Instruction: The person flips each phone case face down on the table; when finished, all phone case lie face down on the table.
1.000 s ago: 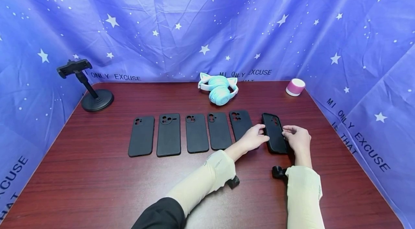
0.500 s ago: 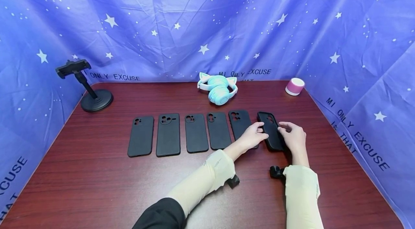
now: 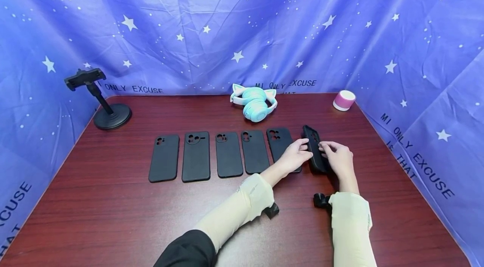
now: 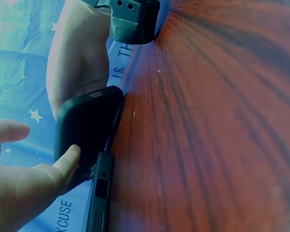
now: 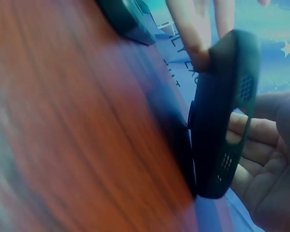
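Note:
A black phone case [image 3: 314, 149] is tipped up on edge at the right end of a row, its hollow side facing right. My right hand [image 3: 339, 162] holds it by the raised right side, with its fingers at the hollow face in the right wrist view. My left hand [image 3: 293, 157] is at the other side, the thumb touching the case's outer face [image 4: 87, 121] in the left wrist view, while another finger stands apart. Under the left hand lies the neighbouring black phone case [image 3: 280, 138], partly covered. A slot and speaker holes show on the tipped case's end wall [image 5: 239, 121].
Several more black phone cases [image 3: 196, 157] lie in a row, backs up, on the reddish wooden table [image 3: 124, 216]. Behind them are blue cat-ear headphones [image 3: 254, 103], a pink and white cylinder [image 3: 344, 100] and a black phone stand [image 3: 112, 115]. Starry blue cloth surrounds the table.
The right-end case has shifted left and its right side has risen, so it now stands steeply tilted. My right hand has moved left with it; my left hand has hardly moved.

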The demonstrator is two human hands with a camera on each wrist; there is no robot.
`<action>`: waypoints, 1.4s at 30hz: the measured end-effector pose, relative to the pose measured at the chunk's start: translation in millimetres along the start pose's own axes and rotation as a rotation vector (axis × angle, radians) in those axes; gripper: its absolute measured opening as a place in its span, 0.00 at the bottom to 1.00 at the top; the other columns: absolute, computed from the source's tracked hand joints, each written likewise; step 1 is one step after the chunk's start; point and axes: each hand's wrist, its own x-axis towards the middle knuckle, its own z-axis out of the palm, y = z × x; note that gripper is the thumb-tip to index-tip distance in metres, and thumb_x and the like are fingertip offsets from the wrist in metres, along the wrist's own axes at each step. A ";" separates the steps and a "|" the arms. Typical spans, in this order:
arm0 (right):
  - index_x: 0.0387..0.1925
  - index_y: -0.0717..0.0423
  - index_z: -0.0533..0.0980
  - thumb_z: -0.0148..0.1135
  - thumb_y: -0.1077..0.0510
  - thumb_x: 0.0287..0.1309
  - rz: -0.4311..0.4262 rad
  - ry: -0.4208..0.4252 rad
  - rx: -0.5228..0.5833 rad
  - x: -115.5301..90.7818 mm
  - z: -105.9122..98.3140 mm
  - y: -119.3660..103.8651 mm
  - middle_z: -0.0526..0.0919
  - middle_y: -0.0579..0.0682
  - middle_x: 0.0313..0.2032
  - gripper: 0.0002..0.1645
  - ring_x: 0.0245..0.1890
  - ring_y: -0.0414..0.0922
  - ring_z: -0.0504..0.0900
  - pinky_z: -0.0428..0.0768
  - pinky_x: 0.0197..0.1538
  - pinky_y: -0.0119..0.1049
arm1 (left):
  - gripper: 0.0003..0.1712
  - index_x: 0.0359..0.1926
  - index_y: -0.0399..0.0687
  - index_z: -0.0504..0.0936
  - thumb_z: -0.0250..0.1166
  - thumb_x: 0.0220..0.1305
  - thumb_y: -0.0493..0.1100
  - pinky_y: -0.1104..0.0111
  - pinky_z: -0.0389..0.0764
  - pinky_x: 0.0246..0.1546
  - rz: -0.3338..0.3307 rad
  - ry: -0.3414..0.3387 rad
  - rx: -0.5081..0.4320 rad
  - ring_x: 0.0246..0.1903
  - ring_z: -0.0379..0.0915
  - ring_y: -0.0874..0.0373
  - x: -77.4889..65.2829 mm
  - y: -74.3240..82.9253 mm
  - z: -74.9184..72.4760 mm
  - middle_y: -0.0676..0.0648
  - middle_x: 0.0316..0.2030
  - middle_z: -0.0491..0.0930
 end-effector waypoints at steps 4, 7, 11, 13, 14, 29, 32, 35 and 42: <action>0.54 0.71 0.76 0.49 0.52 0.72 0.015 -0.063 0.113 0.2 2.4 0.1 0.82 0.70 0.47 0.26 0.30 0.23 0.83 0.82 0.39 0.21 | 0.31 0.70 0.41 0.64 0.57 0.66 0.34 0.64 0.79 0.56 0.025 -0.007 -0.042 0.59 0.75 0.48 1.1 -0.3 1.4 0.36 0.64 0.71; 0.56 0.72 0.74 0.47 0.49 0.72 0.051 -0.093 0.215 0.2 3.1 -0.3 0.86 0.62 0.44 0.29 0.31 0.19 0.80 0.82 0.40 0.21 | 0.31 0.70 0.40 0.63 0.56 0.66 0.33 0.65 0.80 0.55 0.043 -0.016 -0.084 0.59 0.75 0.48 1.6 -0.3 2.5 0.36 0.64 0.72; 0.59 0.74 0.70 0.45 0.46 0.73 0.091 -0.128 0.335 -0.2 1.4 -1.3 0.85 0.41 0.40 0.34 0.34 0.19 0.79 0.81 0.41 0.19 | 0.31 0.70 0.38 0.62 0.55 0.67 0.32 0.65 0.80 0.55 0.067 -0.028 -0.108 0.59 0.75 0.47 0.8 0.5 3.6 0.35 0.64 0.71; 0.61 0.75 0.68 0.44 0.44 0.73 0.102 -0.149 0.363 -0.3 0.2 -1.5 0.83 0.37 0.40 0.36 0.36 0.18 0.78 0.80 0.41 0.18 | 0.30 0.70 0.37 0.62 0.55 0.67 0.32 0.65 0.80 0.55 0.074 -0.035 -0.110 0.59 0.74 0.47 -0.4 1.4 4.2 0.35 0.64 0.70; 0.61 0.75 0.67 0.44 0.44 0.73 0.108 -0.159 0.374 -0.5 -0.4 -1.9 0.82 0.36 0.40 0.36 0.36 0.19 0.77 0.80 0.41 0.18 | 0.30 0.70 0.37 0.62 0.54 0.67 0.32 0.65 0.80 0.55 0.076 -0.039 -0.111 0.60 0.74 0.47 -0.7 1.5 4.6 0.35 0.65 0.70; 0.48 0.53 0.78 0.55 0.50 0.67 0.166 -0.137 0.525 -2.6 -3.2 -4.5 0.81 0.28 0.25 0.15 0.28 0.27 0.79 0.80 0.35 0.21 | 0.29 0.69 0.37 0.64 0.54 0.68 0.33 0.64 0.80 0.56 0.027 -0.070 -0.061 0.61 0.73 0.47 0.3 -0.8 10.2 0.37 0.66 0.69; 0.33 0.39 0.80 0.56 0.55 0.66 0.200 -0.113 0.652 -3.4 -5.2 -3.9 0.83 0.32 0.24 0.08 0.26 0.29 0.81 0.82 0.32 0.23 | 0.29 0.69 0.41 0.65 0.56 0.68 0.36 0.64 0.79 0.56 -0.013 -0.060 0.007 0.62 0.72 0.49 1.1 -1.3 10.5 0.38 0.66 0.69; 0.28 0.34 0.81 0.57 0.57 0.65 0.220 -0.086 0.715 -3.9 -6.7 -3.2 0.84 0.34 0.24 0.14 0.25 0.30 0.82 0.82 0.30 0.24 | 0.30 0.69 0.44 0.65 0.57 0.68 0.39 0.65 0.76 0.60 -0.049 -0.048 0.093 0.65 0.68 0.51 0.8 -1.1 10.9 0.41 0.67 0.68; 0.36 0.44 0.84 0.60 0.57 0.64 0.293 0.012 0.669 -1.5 -8.9 0.8 0.83 0.33 0.23 0.07 0.25 0.29 0.82 0.82 0.31 0.23 | 0.31 0.70 0.46 0.65 0.58 0.67 0.41 0.65 0.72 0.65 -0.057 -0.018 0.218 0.67 0.66 0.52 -0.9 -0.2 11.1 0.46 0.69 0.67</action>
